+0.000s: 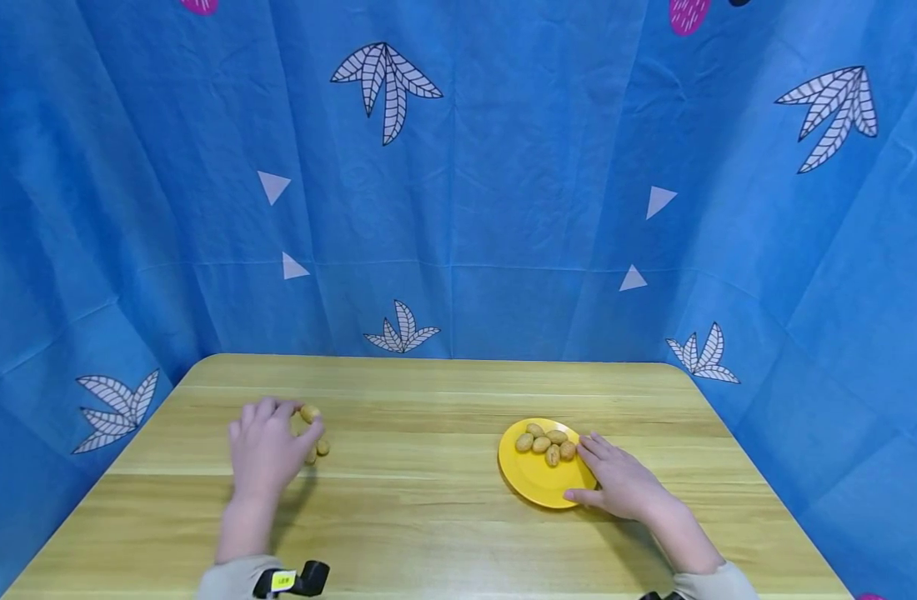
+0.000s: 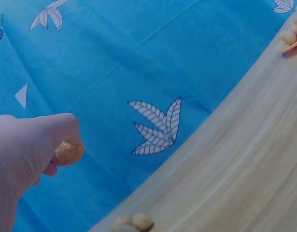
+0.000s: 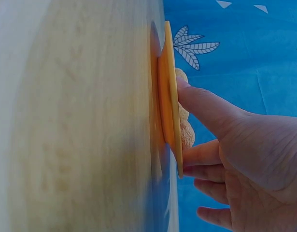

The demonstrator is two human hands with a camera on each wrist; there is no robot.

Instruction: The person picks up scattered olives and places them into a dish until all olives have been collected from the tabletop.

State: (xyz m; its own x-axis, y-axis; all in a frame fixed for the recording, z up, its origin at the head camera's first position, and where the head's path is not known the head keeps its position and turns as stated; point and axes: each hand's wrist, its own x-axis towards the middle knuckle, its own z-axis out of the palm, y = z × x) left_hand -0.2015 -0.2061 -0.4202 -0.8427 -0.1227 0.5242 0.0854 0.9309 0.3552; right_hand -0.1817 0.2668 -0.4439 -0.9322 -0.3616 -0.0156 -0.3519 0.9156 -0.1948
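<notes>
My left hand (image 1: 267, 446) is raised over the left part of the table and pinches a tan, wrinkled walnut (image 1: 310, 413) between thumb and fingers. The left wrist view shows this walnut (image 2: 70, 153) under the thumb. Below the hand, more walnuts (image 1: 323, 447) lie on the table, partly hidden by it. My right hand (image 1: 623, 481) rests at the right rim of a yellow plate (image 1: 537, 483), thumb and fingers spread and fairly straight. Several walnuts (image 1: 542, 444) sit on the plate's far half, one of them beside the right fingertips. In the right wrist view, the thumb (image 3: 206, 104) touches the plate.
The wooden table (image 1: 398, 517) has light grain and rounded far corners. A blue curtain (image 1: 503, 208) with white leaf prints hangs behind it and at both sides. A black strap with a yellow label (image 1: 283, 581) is on the left wrist.
</notes>
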